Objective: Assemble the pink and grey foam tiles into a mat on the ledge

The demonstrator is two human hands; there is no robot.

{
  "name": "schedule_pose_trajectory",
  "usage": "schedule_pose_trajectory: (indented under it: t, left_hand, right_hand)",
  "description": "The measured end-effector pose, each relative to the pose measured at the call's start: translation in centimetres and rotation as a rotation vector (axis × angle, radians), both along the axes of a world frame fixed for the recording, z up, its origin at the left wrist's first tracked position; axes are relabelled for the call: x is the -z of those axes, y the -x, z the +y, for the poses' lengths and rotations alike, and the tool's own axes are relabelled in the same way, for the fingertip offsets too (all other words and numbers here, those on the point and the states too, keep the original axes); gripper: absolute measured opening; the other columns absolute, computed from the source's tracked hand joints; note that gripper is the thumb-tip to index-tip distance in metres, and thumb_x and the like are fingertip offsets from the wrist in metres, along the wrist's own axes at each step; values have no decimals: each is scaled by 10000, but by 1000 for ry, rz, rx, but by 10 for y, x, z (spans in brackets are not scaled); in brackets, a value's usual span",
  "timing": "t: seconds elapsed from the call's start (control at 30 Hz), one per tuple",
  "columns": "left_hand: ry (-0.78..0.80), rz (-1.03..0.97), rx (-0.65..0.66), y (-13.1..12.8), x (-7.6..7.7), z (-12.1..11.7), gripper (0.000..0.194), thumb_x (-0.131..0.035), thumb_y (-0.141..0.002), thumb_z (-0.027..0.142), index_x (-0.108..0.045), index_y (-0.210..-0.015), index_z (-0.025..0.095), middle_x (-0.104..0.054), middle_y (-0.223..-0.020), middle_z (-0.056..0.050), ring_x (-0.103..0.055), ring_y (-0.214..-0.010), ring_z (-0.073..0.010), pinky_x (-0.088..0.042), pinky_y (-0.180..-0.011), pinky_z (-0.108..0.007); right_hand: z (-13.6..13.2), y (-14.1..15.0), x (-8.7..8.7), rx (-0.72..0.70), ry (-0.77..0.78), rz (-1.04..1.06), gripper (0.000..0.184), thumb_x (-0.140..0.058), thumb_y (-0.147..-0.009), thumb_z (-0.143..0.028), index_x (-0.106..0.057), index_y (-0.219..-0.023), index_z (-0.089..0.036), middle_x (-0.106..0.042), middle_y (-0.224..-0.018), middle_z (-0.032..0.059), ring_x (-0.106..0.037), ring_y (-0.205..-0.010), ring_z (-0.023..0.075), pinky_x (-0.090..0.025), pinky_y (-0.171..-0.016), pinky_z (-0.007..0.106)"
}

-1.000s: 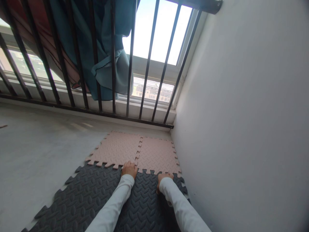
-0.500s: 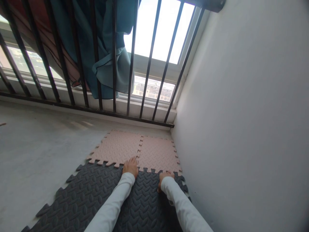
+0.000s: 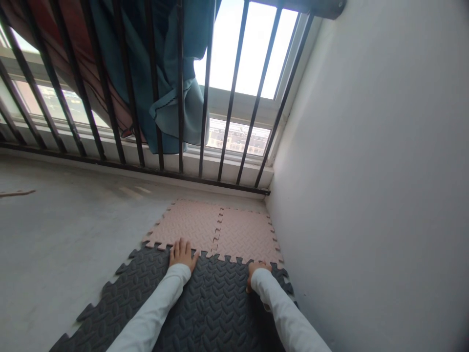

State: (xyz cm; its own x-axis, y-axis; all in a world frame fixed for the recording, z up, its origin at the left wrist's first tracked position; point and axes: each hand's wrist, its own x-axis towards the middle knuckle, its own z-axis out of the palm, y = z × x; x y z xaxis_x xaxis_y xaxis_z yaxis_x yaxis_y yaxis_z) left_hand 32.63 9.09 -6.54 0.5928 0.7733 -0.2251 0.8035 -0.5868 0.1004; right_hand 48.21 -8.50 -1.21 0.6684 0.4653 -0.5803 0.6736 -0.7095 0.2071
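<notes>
Two pink foam mat tiles (image 3: 247, 232) lie joined side by side on the floor. Their toothed near edge meets the black foam mat (image 3: 205, 303), which has a raised tread pattern. My left hand (image 3: 182, 254) rests flat with spread fingers across this seam, its fingertips on the left pink tile. Farther right, my right hand (image 3: 258, 268) is at the same seam with its fingers curled and its thumb toward me. Whatever lies under those curled fingers is hidden.
A white wall (image 3: 366, 186) rises close along the right side of the mats. Beyond them stands a dark metal railing (image 3: 200, 179), with curtains (image 3: 170, 98) and a window behind it. On the grey floor (image 3: 73, 234) at left lies a thin stick-like object (image 3: 17, 193).
My left hand has slid left along the seam, away from the joint between the pink tiles, and its fingers have spread. My right hand stays in about the same place. The view has shifted slightly left.
</notes>
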Motion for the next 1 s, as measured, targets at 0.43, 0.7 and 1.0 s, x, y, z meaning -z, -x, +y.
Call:
schedule_pose_trajectory:
  t: [0.43, 0.7, 1.0]
  left_hand:
    - [98, 135, -33, 53, -8, 69, 637, -281, -715, 560, -264, -1291, 289, -139, -1423, -81, -112, -1288, -294, -149, -968, -568]
    - [8, 110, -114, 89, 4, 60, 769, -282, -664, 622, -189, -1320, 232, -65, -1431, -96, -74, -1295, -291, -127, -953, -598]
    - [-63, 67, -134, 99, -1, 56, 822, -282, -627, 661, -167, -1323, 240, -92, -1433, -57, -93, -1300, -232, -82, -995, -543]
  right_hand:
    - [-1, 1, -2, 8, -37, 24, 862, -744, -370, -366, -464, -1169, -203, -480, -1224, 127, -369, -1165, 319, -332, -932, 480]
    - [1, -1, 1, 31, -49, 24, 920, -757, -337, -345, -442, -1190, -204, -466, -1236, 135, -356, -1173, 325, -329, -934, 483]
    - [0, -4, 2, 10, -17, 13, 912, -751, -326, -347, -453, -1179, -220, -499, -1210, 112, -451, -1104, 284, -392, -883, 440]
